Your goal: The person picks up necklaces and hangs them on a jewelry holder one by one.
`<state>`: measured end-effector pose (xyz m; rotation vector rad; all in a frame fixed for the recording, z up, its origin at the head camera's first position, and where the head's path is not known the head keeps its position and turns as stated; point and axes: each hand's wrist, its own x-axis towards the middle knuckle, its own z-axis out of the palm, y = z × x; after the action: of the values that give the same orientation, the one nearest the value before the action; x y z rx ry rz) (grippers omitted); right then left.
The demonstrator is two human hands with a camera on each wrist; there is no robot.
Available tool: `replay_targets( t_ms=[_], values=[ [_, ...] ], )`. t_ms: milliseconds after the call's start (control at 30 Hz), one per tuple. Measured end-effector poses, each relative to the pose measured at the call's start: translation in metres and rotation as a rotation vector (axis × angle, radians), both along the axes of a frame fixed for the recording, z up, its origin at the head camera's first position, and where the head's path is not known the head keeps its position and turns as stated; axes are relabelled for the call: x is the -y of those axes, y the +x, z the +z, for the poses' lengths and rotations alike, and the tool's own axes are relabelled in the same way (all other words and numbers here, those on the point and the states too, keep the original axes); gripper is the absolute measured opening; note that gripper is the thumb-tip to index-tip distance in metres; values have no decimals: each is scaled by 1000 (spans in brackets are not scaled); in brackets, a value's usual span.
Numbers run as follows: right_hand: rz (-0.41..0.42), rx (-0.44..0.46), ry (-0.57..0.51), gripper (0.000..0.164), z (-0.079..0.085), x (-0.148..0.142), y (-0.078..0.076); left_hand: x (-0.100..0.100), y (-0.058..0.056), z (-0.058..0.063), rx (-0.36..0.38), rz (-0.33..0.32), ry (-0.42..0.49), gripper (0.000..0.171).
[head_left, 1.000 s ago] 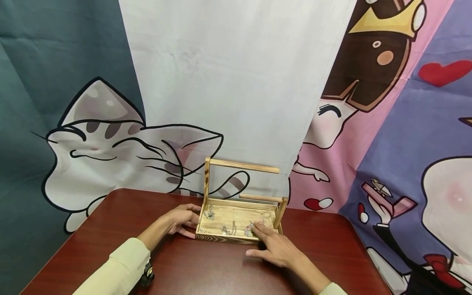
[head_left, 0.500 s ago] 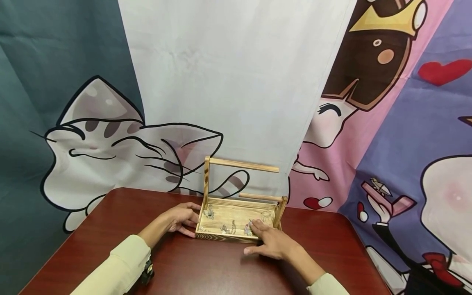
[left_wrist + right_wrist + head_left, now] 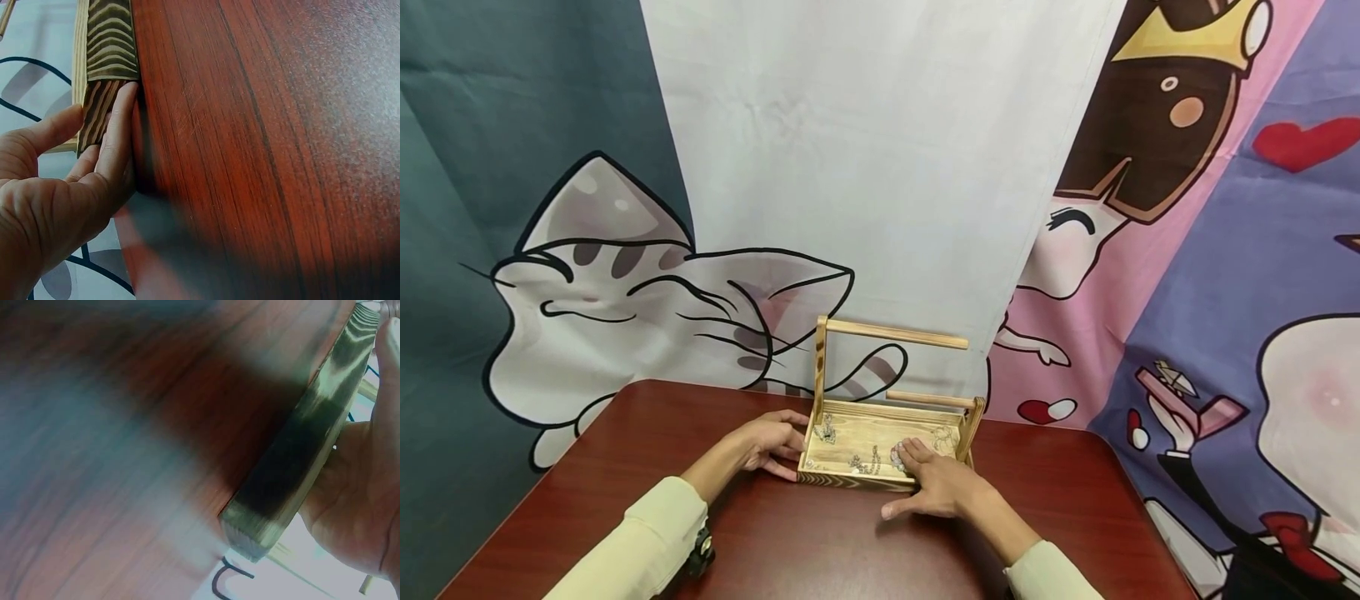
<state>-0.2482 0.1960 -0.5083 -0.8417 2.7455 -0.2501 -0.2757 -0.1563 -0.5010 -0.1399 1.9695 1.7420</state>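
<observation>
The pale trinket point(image 3: 897, 457) lies in the front right part of the wooden tray point(image 3: 861, 433), partly beneath the extended fingers of the right hand point(image 3: 943, 485), the nearer one, its thumb standing apart. The left hand point(image 3: 767, 446), thumb and fingers spread, touches the tray's left end. The tray's long axis runs left to right across the desk point(image 3: 820, 533). Streaked walls enclose a pale floor bearing a fine chain point(image 3: 876, 458); a slender cylindrical rod point(image 3: 895, 335) stands above.

You are in a draped-off spot, home or studio unclear: cartoon cloth point(image 3: 880, 167) backs your bench point(image 3: 820, 542).
</observation>
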Motion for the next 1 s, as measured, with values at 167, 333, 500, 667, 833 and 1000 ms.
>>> replay_targets(
  t_ms=[167,333,500,667,833,1000],
  values=[
    [-12,20,-1,114,2,8,-6,0,0,0,4,-1,-9,69],
    [-28,23,-7,111,3,12,-13,1,-1,0,7,-5,-6,69],
    [-45,35,-26,111,2,14,-20,1,0,1,7,-10,1,70],
    [-59,47,-27,113,1,16,-27,0,0,2,6,-12,2,69],
    [-64,47,-7,113,1,17,-32,-1,0,2,8,-13,5,70],
    [-53,42,6,112,1,18,-34,0,-1,2,9,-14,6,69]
  ],
)
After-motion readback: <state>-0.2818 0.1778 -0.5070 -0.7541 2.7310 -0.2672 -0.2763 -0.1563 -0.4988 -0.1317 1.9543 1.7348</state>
